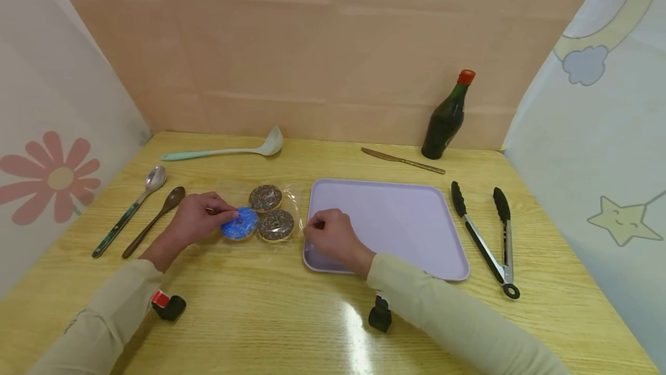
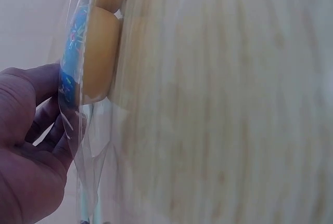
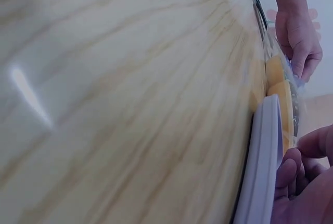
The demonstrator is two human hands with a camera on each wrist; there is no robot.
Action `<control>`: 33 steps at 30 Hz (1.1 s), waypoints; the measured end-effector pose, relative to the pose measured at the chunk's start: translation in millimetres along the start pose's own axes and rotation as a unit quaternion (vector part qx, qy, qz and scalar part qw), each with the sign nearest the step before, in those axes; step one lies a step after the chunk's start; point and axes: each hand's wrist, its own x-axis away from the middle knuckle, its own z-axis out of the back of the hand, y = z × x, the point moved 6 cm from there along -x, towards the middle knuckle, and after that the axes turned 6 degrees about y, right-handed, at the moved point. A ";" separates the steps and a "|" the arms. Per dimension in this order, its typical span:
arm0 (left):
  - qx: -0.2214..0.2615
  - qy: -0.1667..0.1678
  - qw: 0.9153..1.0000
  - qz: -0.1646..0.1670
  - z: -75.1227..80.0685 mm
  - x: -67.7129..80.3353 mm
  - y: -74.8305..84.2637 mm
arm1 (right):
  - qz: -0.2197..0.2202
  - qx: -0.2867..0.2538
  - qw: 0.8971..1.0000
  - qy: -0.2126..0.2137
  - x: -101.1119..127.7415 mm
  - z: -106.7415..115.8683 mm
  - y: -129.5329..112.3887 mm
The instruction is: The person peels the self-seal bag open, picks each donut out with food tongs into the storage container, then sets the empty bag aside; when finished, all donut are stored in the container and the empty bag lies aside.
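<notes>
A clear, crinkly plastic bag (image 1: 262,213) holding three ring doughnuts is being held flat on the table between two hands. Its left end is being pinched by the left hand (image 1: 200,217), thumb and fingertips closed on the film right beside the blue-iced doughnut (image 1: 240,224), whose glossy icing is flecked with coloured sprinkles; in the left wrist view the film (image 2: 78,130) is seen being gripped by curled fingers, with the doughnut's pale golden underside (image 2: 99,52) pressed against the wood. The bag's right edge is being pinched by the right hand (image 1: 333,236), fingers bunched over the near left corner of the lilac tray (image 1: 406,213), a smooth, matte, rounded-corner rectangle with a raised rim. Two chocolate-iced doughnuts (image 1: 276,225), speckled with pale sprinkles, are lying just behind and to the right of the blue one. Everything is being borne by a pale yellow wood-grain table (image 1: 291,317), glossy enough for a light glare to be thrown back. A metal spoon with a dark patterned handle (image 1: 130,210) and a brown wooden spoon (image 1: 154,220) are lying to the left, a mint-handled ladle (image 1: 224,149) at the back, a slim gold-toned knife (image 1: 403,160) and a dark glass bottle with a red cap (image 1: 447,116) towards the rear right, and black-tipped steel tongs (image 1: 486,236) right of the tray. The space is being closed in by a tan panel wall (image 1: 333,45) and white side curtains printed with a flower (image 1: 52,175), a moon and a star.
</notes>
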 end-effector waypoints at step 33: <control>-0.015 -0.010 1.000 0.003 -0.8 -1.0 -3.2 | -0.066 0.024 0.996 -0.054 -41.4 -15.5 -1.2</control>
